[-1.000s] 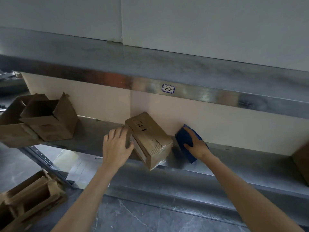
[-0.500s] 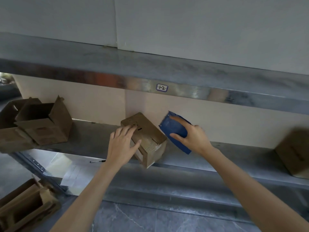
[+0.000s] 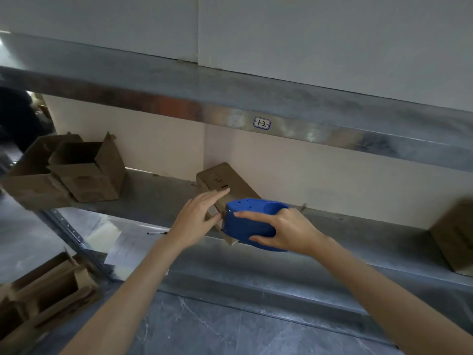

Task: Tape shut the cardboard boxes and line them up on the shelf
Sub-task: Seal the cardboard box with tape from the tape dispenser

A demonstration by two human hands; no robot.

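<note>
Blue tape dispenser (image 3: 248, 222) clamped in right hand (image 3: 290, 233); left hand (image 3: 197, 220), held flat, touches brown box (image 3: 225, 180).

On shelf (image 3: 158, 198): open boxes (image 3: 87, 175) (image 3: 28, 175) x2, other boxes (image 3: 225, 183) (image 3: 455, 234) x2; tape dispenser (image 3: 250, 224) x1, hands (image 3: 197, 221) (image 3: 291, 231) x2, label (image 3: 262, 123) x1.

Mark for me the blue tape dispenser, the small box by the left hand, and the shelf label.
blue tape dispenser (image 3: 252, 226): head view, on its blue side face.
small box (image 3: 231, 179): head view, on the top face beside the printed marks.
shelf label (image 3: 262, 123): head view, centre of the sticker.
</note>
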